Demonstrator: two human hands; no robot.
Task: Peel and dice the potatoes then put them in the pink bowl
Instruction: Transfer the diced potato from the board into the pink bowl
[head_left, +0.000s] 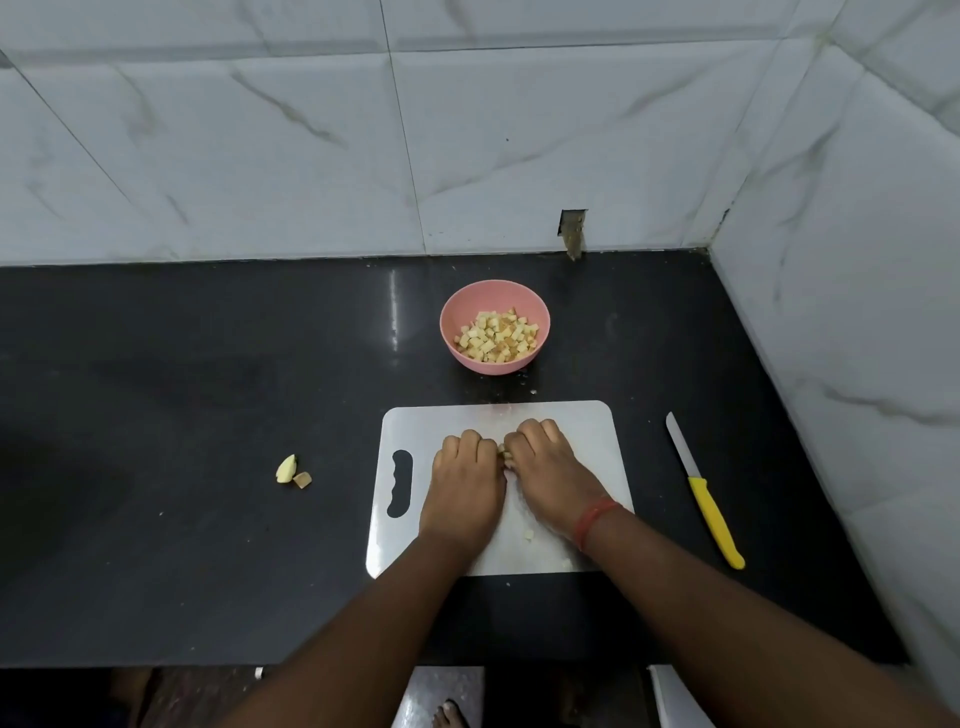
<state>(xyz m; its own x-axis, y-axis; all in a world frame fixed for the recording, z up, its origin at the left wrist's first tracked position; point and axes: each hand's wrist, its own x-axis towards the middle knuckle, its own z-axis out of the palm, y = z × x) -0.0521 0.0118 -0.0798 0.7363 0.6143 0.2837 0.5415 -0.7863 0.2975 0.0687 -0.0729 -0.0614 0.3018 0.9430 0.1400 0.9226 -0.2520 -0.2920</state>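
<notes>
Cupping both hands together on the white cutting board (587, 431), we are gathering a small heap of diced potato (504, 451) between them: our left hand (464, 486) and right hand (550, 470) are curling their fingers round it, knuckles nearly touching. To do this well, we are judging it best to keep the palms low on the board, close the gap underneath, and lift in one scoop toward the pink bowl (470, 304) just beyond, which is already holding many cubes. The yellow-handled knife (711, 514) is lying to the right on the black counter (156, 389). Most of the heap is hiding under our fingers, so we cannot tell its amount. A few bits are straying near our right wrist, and two potato pieces (292, 472) are sitting apart on the left.
</notes>
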